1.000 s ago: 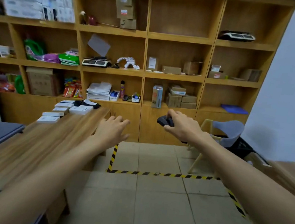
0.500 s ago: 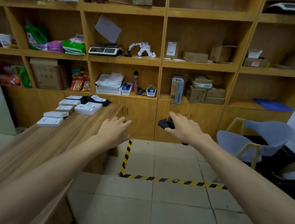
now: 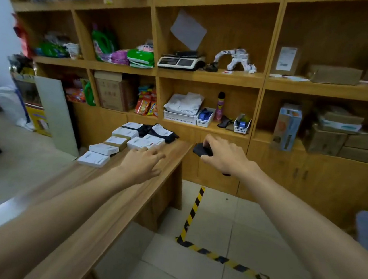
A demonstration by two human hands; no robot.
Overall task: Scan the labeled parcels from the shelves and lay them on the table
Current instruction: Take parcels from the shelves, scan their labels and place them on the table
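Through the head camera, labeled white parcels [image 3: 131,143] lie in rows at the far end of the table [image 3: 104,210]. The left hand [image 3: 143,162] is just beside them, grip wide, holding nothing. The right hand [image 3: 225,156] has its grip curled round a black scanner [image 3: 201,150], near the shelves [image 3: 209,75].

Bright, even light; blurred, warped edges

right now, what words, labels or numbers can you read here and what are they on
None reads clearly.
Parcels on the table: white labels, print blurred.
Shelf box: label too small.
Blue carton: print blurred.
Scale: keys and display unreadable.
Bags: brand blurred.
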